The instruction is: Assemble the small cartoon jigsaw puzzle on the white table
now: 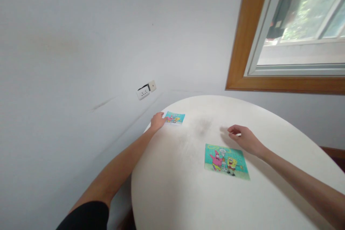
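My left hand (158, 120) is at the far left edge of the round table, with thumb and fingers closed on the near end of a small cartoon picture card (175, 118). The card shows pink and yellow characters on a turquoise ground, and a white edge shows below it. A larger flat cartoon picture (226, 161) with matching characters lies on the table nearer to me. Just beyond its right corner, my right hand (245, 139) hovers above the tabletop, casting a shadow. Its fingers are loosely curved, a gap shows between thumb and forefinger, and it holds nothing.
The round white table (167, 187) has grey smudges in its middle. A pale wall stands close along its left and far sides, with a power socket (143, 92) and a smaller wall plate (152, 86). A wood-framed window (237, 61) is at upper right.
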### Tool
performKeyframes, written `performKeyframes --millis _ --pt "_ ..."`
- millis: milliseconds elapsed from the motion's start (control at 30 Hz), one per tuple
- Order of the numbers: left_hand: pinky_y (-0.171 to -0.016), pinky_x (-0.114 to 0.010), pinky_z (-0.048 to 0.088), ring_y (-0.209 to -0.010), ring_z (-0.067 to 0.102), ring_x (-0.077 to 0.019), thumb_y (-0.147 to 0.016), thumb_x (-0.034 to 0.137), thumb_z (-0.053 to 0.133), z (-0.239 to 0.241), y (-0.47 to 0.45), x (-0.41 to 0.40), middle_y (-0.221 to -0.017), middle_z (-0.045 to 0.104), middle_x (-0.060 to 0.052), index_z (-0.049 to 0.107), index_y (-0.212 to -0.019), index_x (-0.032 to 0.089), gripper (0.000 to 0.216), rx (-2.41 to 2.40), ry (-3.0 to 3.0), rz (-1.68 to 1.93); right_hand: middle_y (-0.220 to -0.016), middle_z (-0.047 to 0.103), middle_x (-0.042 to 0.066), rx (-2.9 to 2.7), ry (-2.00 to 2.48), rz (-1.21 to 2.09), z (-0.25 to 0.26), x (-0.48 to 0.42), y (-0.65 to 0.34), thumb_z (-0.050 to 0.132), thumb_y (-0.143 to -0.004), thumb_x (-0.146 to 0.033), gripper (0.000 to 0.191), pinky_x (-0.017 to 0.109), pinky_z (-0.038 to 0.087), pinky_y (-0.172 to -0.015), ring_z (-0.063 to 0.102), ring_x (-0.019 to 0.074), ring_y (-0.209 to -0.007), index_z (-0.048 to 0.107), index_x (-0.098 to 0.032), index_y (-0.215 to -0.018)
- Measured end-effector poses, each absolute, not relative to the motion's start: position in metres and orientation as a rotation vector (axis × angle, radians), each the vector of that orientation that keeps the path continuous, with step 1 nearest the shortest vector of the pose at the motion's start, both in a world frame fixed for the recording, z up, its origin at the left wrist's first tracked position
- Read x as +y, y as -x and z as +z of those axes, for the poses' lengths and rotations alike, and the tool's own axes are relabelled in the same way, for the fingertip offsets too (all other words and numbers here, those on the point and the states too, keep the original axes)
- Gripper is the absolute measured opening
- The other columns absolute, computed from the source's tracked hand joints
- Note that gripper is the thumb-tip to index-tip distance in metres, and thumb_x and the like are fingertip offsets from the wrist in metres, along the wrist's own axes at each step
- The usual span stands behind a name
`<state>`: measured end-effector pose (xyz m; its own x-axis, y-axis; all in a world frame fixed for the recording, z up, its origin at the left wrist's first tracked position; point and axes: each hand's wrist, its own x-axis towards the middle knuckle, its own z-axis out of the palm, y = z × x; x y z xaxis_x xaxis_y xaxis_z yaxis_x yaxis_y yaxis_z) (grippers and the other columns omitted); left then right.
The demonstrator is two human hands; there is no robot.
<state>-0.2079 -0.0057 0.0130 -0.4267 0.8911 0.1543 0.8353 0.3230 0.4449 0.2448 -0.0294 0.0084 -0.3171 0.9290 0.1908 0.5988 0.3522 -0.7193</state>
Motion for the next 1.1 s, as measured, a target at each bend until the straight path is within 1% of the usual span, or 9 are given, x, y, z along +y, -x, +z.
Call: performKeyframes --millis 133,200,233,333,400,533,833,967,1100 --pt "-0.102 -0.046 0.039 -0.124 0.052 -0.0363 -0.087 0.037 0.061 0.024 0.199 -0.012 -0.132 0.059 -0.021 0.058 -0.134 0.013 0.053 2.539 -1.641 0.705 -0.111 0.069 0.015 -2.121 1.41 0.652 0.01 -0.046 -0.257 0.06 -0.082 -0.033 0.031 0.039 0.051 -0.086 0.064 0.0267 -0.101 0.066 -0.016 -0.108" --pt "-0.107 -0.051 0.033 -0.133 0.042 -0.0387 -0.09 0.039 0.056 0.033 0.18 -0.019 -0.143 0.049 -0.02 0.05 -0.142 0.017 0.057 2.548 -1.715 0.75 -0.122 0.064 0.017 -2.244 1.404 0.625 0.014 -0.059 -0.262 0.068 -0.078 -0.038 0.046 0.043 0.047 -0.094 0.059 0.0305 -0.112 0.064 -0.016 -0.118" --pt "-0.107 -0.051 0.034 -0.132 0.043 -0.0384 -0.09 0.04 0.055 0.037 0.166 -0.023 -0.141 0.05 -0.02 0.05 -0.141 0.017 0.056 2.492 -1.83 0.758 -0.126 0.061 0.017 -2.32 1.387 0.622 0.017 -0.066 -0.264 0.073 -0.074 -0.041 0.057 0.045 0.045 -0.097 0.056 0.0321 -0.116 0.062 -0.016 -0.124" --pt "-0.111 -0.044 0.033 -0.127 0.049 -0.0319 -0.088 0.046 0.059 0.047 0.107 -0.048 -0.133 0.058 -0.014 0.054 -0.137 0.02 0.056 1.929 -2.243 0.679 -0.131 0.055 0.016 -2.523 1.375 0.625 0.027 -0.087 -0.261 0.087 -0.056 -0.041 0.089 0.046 0.044 -0.095 0.051 0.0347 -0.118 0.055 -0.02 -0.135" --pt "-0.113 -0.043 0.032 -0.129 0.048 -0.0332 -0.079 0.056 0.069 0.049 0.063 -0.072 -0.14 0.053 -0.015 0.049 -0.141 0.019 0.075 1.476 -2.422 0.495 -0.126 0.055 0.015 -2.599 1.435 0.596 0.034 -0.096 -0.254 0.091 -0.047 -0.037 0.096 0.045 0.046 -0.089 0.05 0.0357 -0.114 0.054 -0.022 -0.134" --pt "-0.108 -0.052 0.035 -0.131 0.042 -0.0415 -0.056 0.066 0.082 0.046 0.004 -0.112 -0.142 0.048 -0.017 0.041 -0.146 0.021 0.109 1.192 -2.506 0.144 -0.115 0.056 0.014 -2.643 1.545 0.584 0.044 -0.099 -0.239 0.091 -0.042 -0.033 0.09 0.041 0.046 -0.081 0.051 0.0346 -0.107 0.057 -0.019 -0.124" --pt "-0.1 -0.047 0.041 -0.116 0.045 -0.0358 -0.038 0.066 0.089 0.042 -0.009 -0.098 -0.12 0.048 -0.011 0.052 -0.121 0.021 0.101 1.296 -2.527 0.007 -0.109 0.057 0.012 -2.635 1.491 0.589 0.043 -0.102 -0.238 0.088 -0.051 -0.038 0.06 0.035 0.043 -0.078 0.052 0.0294 -0.101 0.057 -0.017 -0.098" --pt "-0.098 -0.046 0.042 -0.112 0.045 -0.0349 -0.037 0.066 0.089 0.039 -0.007 -0.1 -0.116 0.047 -0.011 0.053 -0.11 0.019 0.094 1.264 -2.499 0.062 -0.099 0.062 0.008 -2.484 1.505 0.576 0.03 -0.119 -0.234 0.081 -0.069 -0.036 0.039 0.032 0.04 -0.073 0.056 0.0245 -0.092 0.056 -0.02 -0.095" --pt "-0.1 -0.044 0.04 -0.112 0.047 -0.0332 -0.044 0.063 0.089 0.035 -0.005 -0.1 -0.116 0.05 -0.01 0.052 -0.113 0.018 0.09 1.162 -2.52 0.147 -0.096 0.065 0.007 -2.307 1.553 0.374 0.011 -0.129 -0.223 0.057 -0.092 -0.03 0.016 0.033 0.039 -0.076 0.058 0.0228 -0.088 0.055 -0.021 -0.106"
